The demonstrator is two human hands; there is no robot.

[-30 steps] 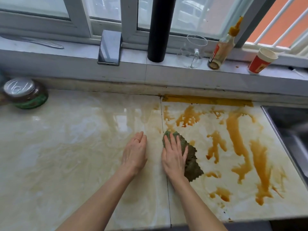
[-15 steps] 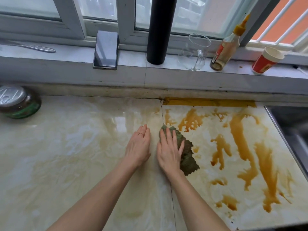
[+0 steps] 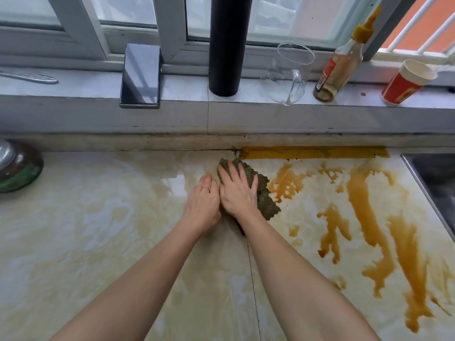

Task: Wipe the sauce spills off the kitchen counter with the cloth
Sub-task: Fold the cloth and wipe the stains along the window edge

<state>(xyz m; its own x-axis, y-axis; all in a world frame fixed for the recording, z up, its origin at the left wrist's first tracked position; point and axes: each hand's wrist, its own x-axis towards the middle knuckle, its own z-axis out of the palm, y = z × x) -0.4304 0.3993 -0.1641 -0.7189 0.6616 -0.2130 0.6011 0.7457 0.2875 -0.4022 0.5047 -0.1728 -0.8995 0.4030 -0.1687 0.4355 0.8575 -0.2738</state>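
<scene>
Cloth (image 3: pixel 265 194), dark green and waffle-textured, lies flat on the counter (image 3: pixel 98 230) near its back edge, just below the left end of a yellow tape strip (image 3: pixel 312 152) that runs along the wall joint. The right hand (image 3: pixel 237 190) presses down on it, fingers (image 3: pixel 247 174) straight and slightly spread, gripping nothing; the cloth's jagged right edge sticks out from under the palm. The left hand (image 3: pixel 203 200) rests flat on the bare counter just beside the right one, apparently touching it, fingers straight and held together, a thin ring on one of them. Brown-orange sauce spills (image 3: pixel 364 203) cover the counter to the right of the cloth in long streaks and blotches, the nearest blotch touching the cloth's right edge, while the surface left of the hands shows only pale yellowish smears. At the far right is the rim of a sink (image 3: pixel 435 173). A lidded jar (image 3: pixel 17 166) stands at the left edge. On the window sill (image 3: pixel 73 87) above are a metal utensil (image 3: pixel 29 77), a phone (image 3: pixel 140 76) leaning on the frame, a black cylinder (image 3: pixel 227 45), a glass jug (image 3: pixel 290 72), a sauce bottle (image 3: pixel 341 65) and a red paper cup (image 3: pixel 403 82)
</scene>
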